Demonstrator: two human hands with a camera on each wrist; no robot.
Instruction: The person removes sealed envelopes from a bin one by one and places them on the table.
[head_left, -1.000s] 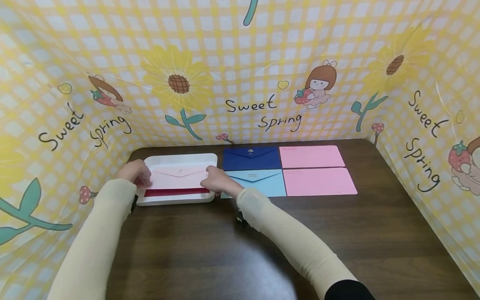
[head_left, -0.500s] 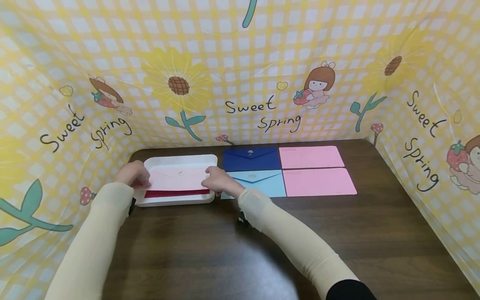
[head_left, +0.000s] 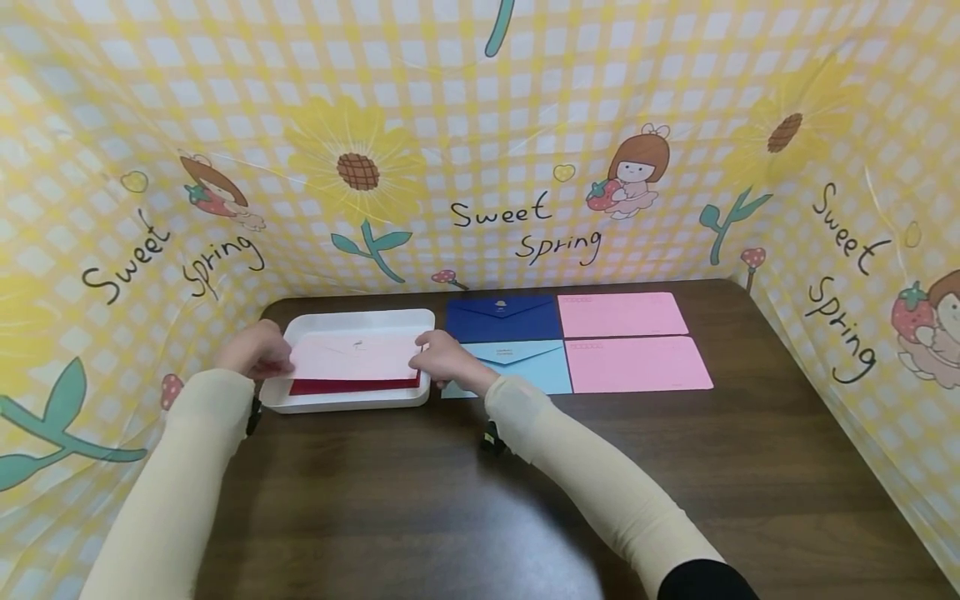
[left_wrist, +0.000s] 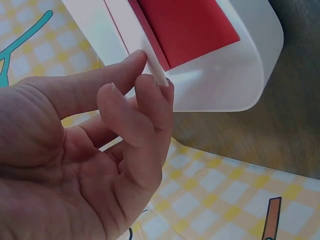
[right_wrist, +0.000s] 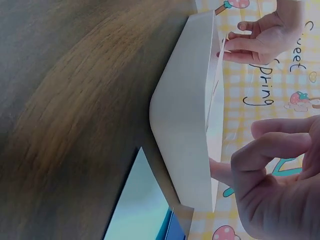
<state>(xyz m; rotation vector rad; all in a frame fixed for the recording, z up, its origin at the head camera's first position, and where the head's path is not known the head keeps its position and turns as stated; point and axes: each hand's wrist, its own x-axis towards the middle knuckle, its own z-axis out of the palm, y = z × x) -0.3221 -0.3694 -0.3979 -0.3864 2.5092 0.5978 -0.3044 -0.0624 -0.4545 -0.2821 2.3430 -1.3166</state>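
A pale pink envelope (head_left: 352,358) lies over a dark red one (head_left: 352,387) in a white tray (head_left: 352,406) at the table's back left. My left hand (head_left: 258,348) pinches the pale envelope's left edge between thumb and fingers. In the left wrist view this edge (left_wrist: 134,32) is raised above the red envelope (left_wrist: 185,32) and the tray floor (left_wrist: 215,95). My right hand (head_left: 450,360) holds the pale envelope's right edge with thumb and index finger. In the right wrist view its other fingers (right_wrist: 250,157) are curled, and the tray wall (right_wrist: 182,95) hides the fingertips.
Right of the tray lie a navy envelope (head_left: 502,325), a light blue envelope (head_left: 528,379) partly under my right hand, and two pink ones (head_left: 622,315) (head_left: 637,363). A yellow checked cloth (head_left: 480,125) walls the brown table (head_left: 420,500) at the back and sides.
My left hand has shifted left and my right hand slightly right. The pale envelope's left edge has moved a little left with my left hand. The other envelopes stay where they were.
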